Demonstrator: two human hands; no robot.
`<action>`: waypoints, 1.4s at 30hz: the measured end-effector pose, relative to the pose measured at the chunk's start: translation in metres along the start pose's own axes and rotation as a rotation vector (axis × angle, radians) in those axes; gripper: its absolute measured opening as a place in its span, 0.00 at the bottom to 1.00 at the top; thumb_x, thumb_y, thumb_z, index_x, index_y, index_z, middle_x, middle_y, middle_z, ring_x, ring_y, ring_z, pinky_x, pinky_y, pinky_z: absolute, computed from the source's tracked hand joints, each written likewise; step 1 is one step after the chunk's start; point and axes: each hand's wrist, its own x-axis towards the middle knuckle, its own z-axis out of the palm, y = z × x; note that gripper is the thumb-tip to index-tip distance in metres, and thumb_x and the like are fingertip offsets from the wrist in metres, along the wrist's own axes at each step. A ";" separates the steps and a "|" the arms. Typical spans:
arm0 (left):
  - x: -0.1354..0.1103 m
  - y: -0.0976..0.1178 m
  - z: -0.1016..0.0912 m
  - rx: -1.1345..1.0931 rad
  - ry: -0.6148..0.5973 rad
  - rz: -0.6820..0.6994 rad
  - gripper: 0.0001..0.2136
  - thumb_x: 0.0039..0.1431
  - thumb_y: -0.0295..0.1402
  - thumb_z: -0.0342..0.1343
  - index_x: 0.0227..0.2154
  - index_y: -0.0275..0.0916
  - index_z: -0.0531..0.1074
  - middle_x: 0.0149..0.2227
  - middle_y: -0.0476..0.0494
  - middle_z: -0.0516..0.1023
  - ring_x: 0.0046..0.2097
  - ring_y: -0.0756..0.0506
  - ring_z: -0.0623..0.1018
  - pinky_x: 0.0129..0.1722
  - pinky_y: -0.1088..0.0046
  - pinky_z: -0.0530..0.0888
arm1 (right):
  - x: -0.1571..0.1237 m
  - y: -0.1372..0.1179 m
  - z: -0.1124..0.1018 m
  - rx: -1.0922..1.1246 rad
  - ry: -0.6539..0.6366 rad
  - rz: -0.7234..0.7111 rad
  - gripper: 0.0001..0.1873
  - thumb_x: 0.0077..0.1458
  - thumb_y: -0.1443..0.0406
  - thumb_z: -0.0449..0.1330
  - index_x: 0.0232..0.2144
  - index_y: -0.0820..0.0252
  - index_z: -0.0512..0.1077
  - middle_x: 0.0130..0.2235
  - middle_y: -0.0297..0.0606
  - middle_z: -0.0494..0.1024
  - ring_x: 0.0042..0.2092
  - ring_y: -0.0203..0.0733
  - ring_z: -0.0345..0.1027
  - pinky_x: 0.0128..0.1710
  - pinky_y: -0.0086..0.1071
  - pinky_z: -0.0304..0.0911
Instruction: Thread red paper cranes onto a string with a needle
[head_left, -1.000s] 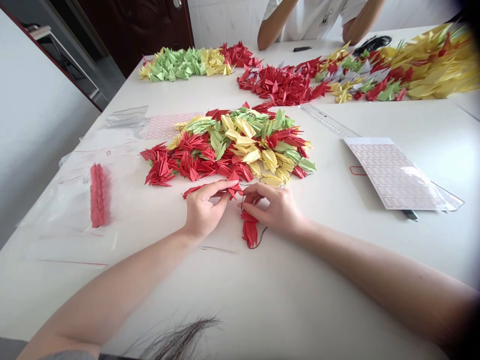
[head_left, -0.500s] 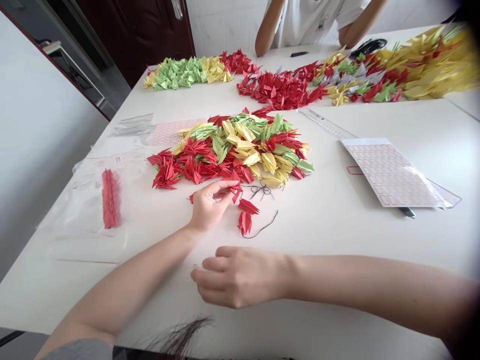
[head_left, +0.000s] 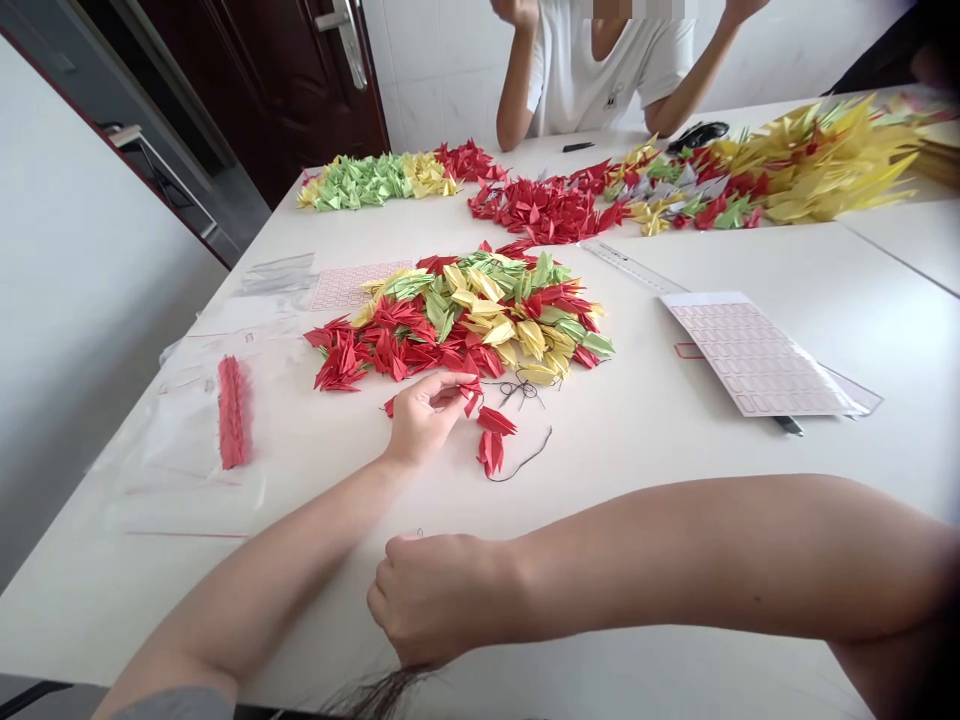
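Note:
My left hand [head_left: 426, 418] pinches a red folded paper crane [head_left: 470, 392] between thumb and fingertips, at the front of the mixed pile. Closer to me, my right hand [head_left: 442, 600] is closed, its fingers turned down and mostly hidden. A small loop of dark thread [head_left: 419, 532] shows at its thumb side; whether there is a needle I cannot tell. Two red paper cranes [head_left: 492, 450] lie just right of my left hand, beside a dark thread [head_left: 525, 465] curving over the table. More dark thread is tangled [head_left: 521, 392] at the pile's front edge.
A pile of red, yellow and green paper cranes [head_left: 480, 310] lies mid-table [head_left: 637, 440]. More piles [head_left: 547, 210] stretch across the back, where a person in white [head_left: 570, 80] sits. Plastic bags [head_left: 180, 430] lie left; a ruler [head_left: 630, 265] and a printed sheet [head_left: 757, 350] right.
My right hand has drawn slightly back toward me and to the left, turning so its fingers point down. My left hand keeps its pinch. The camera view has tilted up a little.

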 end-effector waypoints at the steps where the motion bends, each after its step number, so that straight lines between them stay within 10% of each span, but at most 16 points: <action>1: 0.000 0.000 0.000 -0.005 0.002 -0.001 0.10 0.51 0.31 0.65 0.38 0.36 0.81 0.39 0.40 0.85 0.41 0.45 0.84 0.46 0.66 0.81 | -0.001 -0.002 -0.001 -0.031 -0.027 -0.016 0.08 0.61 0.70 0.59 0.33 0.64 0.78 0.36 0.42 0.80 0.30 0.41 0.72 0.21 0.35 0.53; 8: 0.000 0.000 0.000 -0.008 0.014 -0.002 0.11 0.51 0.31 0.65 0.38 0.37 0.81 0.39 0.40 0.84 0.39 0.46 0.83 0.45 0.68 0.81 | -0.019 -0.009 0.005 -0.216 -0.105 0.159 0.05 0.46 0.72 0.67 0.25 0.61 0.73 0.27 0.39 0.74 0.22 0.37 0.64 0.18 0.33 0.45; 17: 0.000 0.001 0.002 0.029 0.039 0.022 0.07 0.53 0.32 0.63 0.35 0.37 0.81 0.37 0.42 0.84 0.36 0.47 0.82 0.39 0.71 0.80 | -0.076 0.025 0.044 0.078 0.550 0.484 0.08 0.62 0.71 0.46 0.36 0.61 0.65 0.23 0.34 0.71 0.23 0.37 0.57 0.23 0.33 0.44; 27: -0.001 0.004 0.000 0.086 0.039 0.014 0.06 0.54 0.31 0.63 0.35 0.39 0.80 0.37 0.44 0.83 0.37 0.47 0.81 0.39 0.72 0.79 | -0.091 0.040 0.069 0.694 1.098 0.580 0.05 0.68 0.68 0.50 0.36 0.57 0.61 0.29 0.34 0.76 0.29 0.33 0.69 0.30 0.27 0.66; 33: -0.002 0.006 -0.001 0.036 0.017 -0.043 0.07 0.52 0.33 0.66 0.33 0.38 0.79 0.34 0.45 0.82 0.34 0.48 0.81 0.36 0.73 0.80 | -0.094 0.043 0.073 0.630 1.232 0.915 0.06 0.69 0.65 0.50 0.39 0.57 0.66 0.32 0.36 0.78 0.28 0.34 0.69 0.28 0.26 0.66; 37: -0.001 0.006 -0.001 0.004 0.005 -0.067 0.08 0.52 0.35 0.67 0.33 0.38 0.78 0.32 0.46 0.81 0.33 0.48 0.81 0.34 0.74 0.79 | -0.096 0.049 0.072 0.531 1.284 0.888 0.09 0.69 0.67 0.51 0.41 0.57 0.71 0.34 0.36 0.79 0.34 0.35 0.73 0.35 0.27 0.69; 42: 0.000 0.010 0.001 0.010 0.023 -0.060 0.07 0.51 0.33 0.67 0.32 0.37 0.77 0.30 0.48 0.80 0.31 0.50 0.79 0.34 0.75 0.79 | -0.097 0.047 0.071 0.694 1.193 0.970 0.08 0.68 0.64 0.52 0.38 0.58 0.70 0.21 0.26 0.67 0.20 0.30 0.56 0.24 0.25 0.60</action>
